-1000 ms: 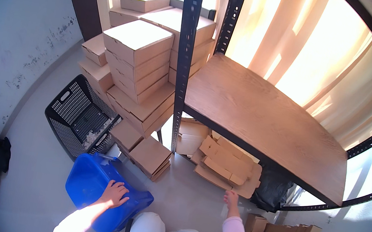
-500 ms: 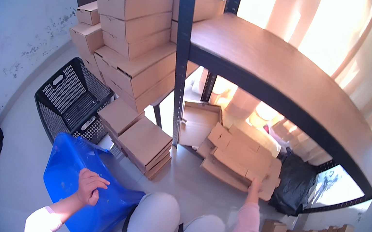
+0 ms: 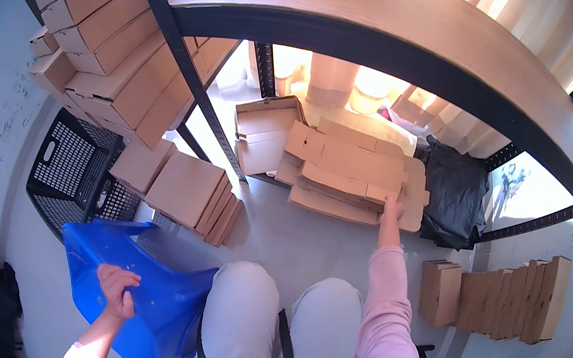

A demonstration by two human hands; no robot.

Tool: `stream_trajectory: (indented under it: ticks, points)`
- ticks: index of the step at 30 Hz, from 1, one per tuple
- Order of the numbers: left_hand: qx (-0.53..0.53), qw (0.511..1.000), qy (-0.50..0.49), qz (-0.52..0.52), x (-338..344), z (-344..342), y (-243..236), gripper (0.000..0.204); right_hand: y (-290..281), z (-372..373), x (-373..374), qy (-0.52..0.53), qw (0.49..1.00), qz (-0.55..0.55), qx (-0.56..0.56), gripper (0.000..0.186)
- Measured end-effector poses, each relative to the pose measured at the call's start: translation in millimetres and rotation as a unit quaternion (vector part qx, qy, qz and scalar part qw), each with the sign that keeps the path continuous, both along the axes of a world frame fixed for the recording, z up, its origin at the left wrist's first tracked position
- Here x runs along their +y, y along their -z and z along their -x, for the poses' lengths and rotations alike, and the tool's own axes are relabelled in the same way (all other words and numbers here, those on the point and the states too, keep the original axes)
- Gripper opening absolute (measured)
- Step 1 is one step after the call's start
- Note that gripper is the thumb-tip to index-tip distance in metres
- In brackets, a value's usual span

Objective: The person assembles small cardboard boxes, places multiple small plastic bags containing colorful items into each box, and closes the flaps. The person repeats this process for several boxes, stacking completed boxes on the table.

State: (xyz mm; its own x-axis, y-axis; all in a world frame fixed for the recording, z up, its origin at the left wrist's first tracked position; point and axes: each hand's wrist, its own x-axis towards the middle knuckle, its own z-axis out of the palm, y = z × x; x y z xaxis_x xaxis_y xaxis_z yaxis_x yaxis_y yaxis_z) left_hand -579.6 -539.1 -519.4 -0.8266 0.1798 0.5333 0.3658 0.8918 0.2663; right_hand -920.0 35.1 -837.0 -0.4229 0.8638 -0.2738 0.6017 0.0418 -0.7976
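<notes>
My right hand (image 3: 392, 212) reaches forward, pink sleeve stretched out, and touches the near edge of a pile of flat unfolded cardboard boxes (image 3: 352, 171) on the floor under the wooden shelf (image 3: 418, 26). Whether its fingers close on a sheet I cannot tell. My left hand (image 3: 117, 289) rests on the rim of a blue plastic crate (image 3: 151, 308) beside my left knee, fingers curled over the edge.
A black metal upright (image 3: 173, 39) of the rack stands ahead. Stacked folded boxes (image 3: 109, 36) rise at the left, more (image 3: 186, 192) lean on the floor. A black crate (image 3: 72, 170) sits left, a black bag (image 3: 454, 196) right, a row of flat cartons (image 3: 503, 291) far right.
My head has dropped lower and closer to the floor. My right hand has stayed at the flat cardboard pile, and my left hand has stayed on the blue crate.
</notes>
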Motion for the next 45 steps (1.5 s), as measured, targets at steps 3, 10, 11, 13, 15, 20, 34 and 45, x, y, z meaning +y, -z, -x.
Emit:
stream_trajectory:
  ticks: [3, 10, 11, 13, 15, 20, 34, 45]
  points:
    - [-0.009, 1.000, -0.005, 0.005, 3, 1, -4, 0.023, 5, -1, 11, -0.014, 0.980, 0.189, 0.065, 0.025]
    - [-0.016, 1.000, 0.011, 0.002, -3, 0, -2, 0.019, -25, -2, 12, -0.062, 0.854, 0.479, 0.193, 0.034]
    - [-0.021, 1.000, 0.007, -0.003, -3, -1, -2, 0.018, -27, 2, 10, -0.018, 0.857, 0.483, 0.176, 0.033]
    - [-0.030, 0.999, 0.007, -0.016, -3, -3, -3, 0.018, -27, 1, 3, -0.027, 0.866, 0.461, 0.193, 0.034]
    - [-0.026, 0.999, 0.014, -0.021, -3, -2, -4, 0.017, -34, 0, -7, -0.080, 0.882, 0.429, 0.180, 0.036]
    - [-0.002, 0.999, 0.033, -0.040, -4, -5, 2, 0.017, -99, -33, -49, -0.171, 0.886, 0.383, 0.198, 0.040]
    - [-0.152, 0.987, 0.011, 0.055, -7, -10, -13, 0.013, -239, -151, -115, -0.273, 0.947, 0.110, 0.129, 0.055]
    - [-0.420, 0.849, -0.136, -0.291, 101, 21, -125, 0.097, -406, -292, -149, -0.327, 0.922, 0.195, 0.077, 0.051]
